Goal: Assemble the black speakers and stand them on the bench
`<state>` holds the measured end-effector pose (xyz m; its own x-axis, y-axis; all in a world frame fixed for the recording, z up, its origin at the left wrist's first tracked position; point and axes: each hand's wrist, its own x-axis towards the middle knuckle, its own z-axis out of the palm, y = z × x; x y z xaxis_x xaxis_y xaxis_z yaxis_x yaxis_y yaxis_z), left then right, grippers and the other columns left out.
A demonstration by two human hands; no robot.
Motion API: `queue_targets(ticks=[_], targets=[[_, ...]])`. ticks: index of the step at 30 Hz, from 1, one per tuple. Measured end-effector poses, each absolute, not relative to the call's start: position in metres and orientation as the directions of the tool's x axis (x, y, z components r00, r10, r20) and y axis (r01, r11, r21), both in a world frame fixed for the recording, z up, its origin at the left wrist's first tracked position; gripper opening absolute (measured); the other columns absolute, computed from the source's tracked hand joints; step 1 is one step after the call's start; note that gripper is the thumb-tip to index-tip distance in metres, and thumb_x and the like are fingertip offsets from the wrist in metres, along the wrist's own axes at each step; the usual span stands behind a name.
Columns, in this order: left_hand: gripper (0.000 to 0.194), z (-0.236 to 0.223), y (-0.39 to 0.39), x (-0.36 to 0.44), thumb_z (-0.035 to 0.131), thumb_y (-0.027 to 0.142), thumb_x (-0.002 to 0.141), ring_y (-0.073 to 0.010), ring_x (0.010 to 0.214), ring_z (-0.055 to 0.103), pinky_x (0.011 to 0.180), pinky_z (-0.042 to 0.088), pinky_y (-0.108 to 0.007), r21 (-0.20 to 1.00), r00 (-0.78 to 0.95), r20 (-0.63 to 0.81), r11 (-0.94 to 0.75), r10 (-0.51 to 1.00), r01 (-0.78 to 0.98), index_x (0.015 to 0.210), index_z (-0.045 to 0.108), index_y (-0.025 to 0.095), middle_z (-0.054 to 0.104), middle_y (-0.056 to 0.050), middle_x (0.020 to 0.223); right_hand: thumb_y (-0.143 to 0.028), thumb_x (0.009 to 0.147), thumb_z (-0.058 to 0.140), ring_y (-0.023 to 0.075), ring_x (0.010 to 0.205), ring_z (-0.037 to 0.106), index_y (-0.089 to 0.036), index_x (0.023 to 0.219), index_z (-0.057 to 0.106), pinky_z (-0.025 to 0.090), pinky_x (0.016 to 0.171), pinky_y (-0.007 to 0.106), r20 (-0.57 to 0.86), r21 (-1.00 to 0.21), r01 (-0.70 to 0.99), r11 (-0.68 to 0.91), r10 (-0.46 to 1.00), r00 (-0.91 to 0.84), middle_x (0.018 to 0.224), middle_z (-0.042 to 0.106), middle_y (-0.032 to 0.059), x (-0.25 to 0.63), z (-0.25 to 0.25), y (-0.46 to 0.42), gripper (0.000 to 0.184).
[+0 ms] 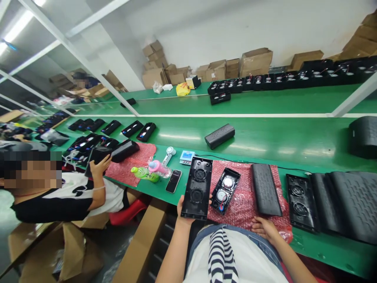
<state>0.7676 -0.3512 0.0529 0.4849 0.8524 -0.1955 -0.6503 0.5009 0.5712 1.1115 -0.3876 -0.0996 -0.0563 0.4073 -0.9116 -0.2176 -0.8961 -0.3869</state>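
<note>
A: Black plastic speaker shell [196, 188] at the near edge of the bench [265, 135], half on the red bubble wrap [244, 196]. Left hand [183, 210] has its fingers closed round the shell's bottom end.
B: Right hand [264, 228]?
A: Loose, holds nothing, resting on the wrap's near edge just below the ribbed cover [265, 188].
B: How will the shell handle?
A: Looks rigid and light, a hollow moulding. Grip the long side rails, stay off the two grille openings.
B: Next to it?
A: Driver module [225, 190] on the wrap, exposed cones and wires, looks fragile. Farther back, one finished speaker [219, 136] alone on the green belt.
B: Left side?
A: Another person's hand [100, 165] on a black unit, phone [173, 181] and bottle [145, 173] between.
</note>
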Motion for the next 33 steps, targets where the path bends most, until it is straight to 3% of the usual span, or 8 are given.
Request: queue_targets(ticks=[7, 12, 15, 17, 20, 25, 30, 33], targets=[[0.099, 0.073, -0.347, 0.790, 0.028, 0.078, 0.068, -0.0383, 0.120, 0.044, 0.086, 0.042, -0.053, 0.438, 0.586, -0.165, 0.591, 0.793, -0.677, 0.139, 0.027, 0.008, 0.040, -0.026, 0.137, -0.040, 0.062, 0.065, 0.0227, 0.066, 0.062, -0.017, 0.071, 0.061, 0.047, 0.063, 0.032, -0.746, -0.666, 0.001, -0.746, 0.666, 0.013, 0.071, 0.065, 0.0063, 1.087, -0.060, -0.386, 0.025], [0.105, 0.076, -0.358, 0.818, 0.033, 0.081, 0.064, -0.0377, 0.110, 0.052, 0.080, 0.044, -0.049, 0.266, 0.754, -0.224, 0.783, 0.618, -0.562, 0.135, 0.034, 0.003, 0.042, -0.028, 0.135, -0.053, 0.061, 0.074, 0.0252, 0.096, 0.059, -0.022, 0.113, 0.056, 0.045, 0.086, 0.039, -0.428, -0.676, -0.411, -0.612, 0.780, -0.457, 0.109, 0.062, 0.0097, 1.064, 0.011, -0.365, 0.063], [0.098, 0.068, -0.371, 0.842, 0.036, 0.078, 0.066, -0.0389, 0.109, 0.054, 0.090, 0.037, -0.055, 0.232, 0.798, -0.336, 0.865, 0.501, -0.445, 0.131, 0.041, 0.005, 0.050, -0.026, 0.129, -0.073, 0.046, 0.072, 0.0267, 0.079, 0.061, -0.025, 0.112, 0.056, 0.048, 0.078, 0.047, -0.227, -0.563, -0.548, -0.619, 0.753, -0.618, 0.098, 0.065, 0.0088, 1.046, 0.037, -0.349, 0.083], [0.083, 0.063, -0.378, 0.856, 0.043, 0.069, 0.070, -0.0358, 0.111, 0.054, 0.098, 0.033, -0.051, 0.278, 0.746, -0.450, 0.871, 0.491, -0.406, 0.123, 0.050, 0.005, 0.058, -0.022, 0.121, -0.091, 0.041, 0.054, 0.0292, 0.071, 0.060, -0.023, 0.109, 0.058, 0.048, 0.074, 0.052, -0.258, -0.547, -0.525, -0.652, 0.728, -0.635, 0.091, 0.066, 0.0111, 1.035, 0.043, -0.343, 0.097], [0.066, 0.057, -0.381, 0.864, 0.051, 0.056, 0.072, -0.0306, 0.112, 0.055, 0.102, 0.033, -0.046, 0.412, 0.648, -0.529, 0.833, 0.548, -0.368, 0.119, 0.055, 0.010, 0.063, -0.016, 0.115, -0.100, 0.046, 0.021, 0.0355, 0.092, 0.059, -0.021, 0.114, 0.057, 0.043, 0.085, 0.057, -0.363, -0.622, -0.491, -0.610, 0.780, -0.510, 0.104, 0.063, 0.0150, 1.027, 0.045, -0.333, 0.110], [0.052, 0.044, -0.380, 0.829, 0.054, 0.044, 0.077, -0.0235, 0.116, 0.051, 0.105, 0.032, -0.040, 0.820, 0.258, -0.572, 0.535, 0.779, 0.203, 0.122, 0.054, 0.018, 0.058, -0.010, 0.125, -0.084, 0.060, 0.042, 0.0366, 0.102, 0.056, -0.023, 0.106, 0.061, 0.041, 0.092, 0.057, -0.343, -0.811, -0.379, -0.446, 0.887, -0.310, 0.099, 0.066, 0.0103, 1.061, 0.057, -0.290, 0.079], [0.052, 0.027, -0.409, 0.772, 0.044, 0.043, 0.083, -0.0229, 0.121, 0.048, 0.106, 0.033, -0.037, 0.685, -0.006, -0.516, 0.417, 0.856, 0.597, 0.128, 0.050, 0.017, 0.053, -0.011, 0.131, -0.057, 0.063, 0.066, 0.0359, 0.116, 0.046, -0.022, 0.133, 0.043, 0.033, 0.100, 0.055, -0.075, -0.986, 0.167, 0.010, 0.865, -0.496, 0.126, 0.053, 0.0108, 1.069, 0.107, -0.238, 0.081], [0.056, 0.013, -0.438, 0.748, 0.039, 0.048, 0.084, -0.0239, 0.121, 0.048, 0.105, 0.034, -0.037, 0.621, -0.077, -0.597, 0.521, 0.798, 0.585, 0.130, 0.048, 0.017, 0.052, -0.011, 0.132, -0.043, 0.060, 0.072, 0.0383, 0.123, 0.035, -0.025, 0.142, 0.027, 0.023, 0.102, 0.059, -0.005, -0.682, 0.460, 0.569, 0.625, -0.781, 0.138, 0.037, 0.0152, 1.034, 0.121, -0.237, 0.095]])
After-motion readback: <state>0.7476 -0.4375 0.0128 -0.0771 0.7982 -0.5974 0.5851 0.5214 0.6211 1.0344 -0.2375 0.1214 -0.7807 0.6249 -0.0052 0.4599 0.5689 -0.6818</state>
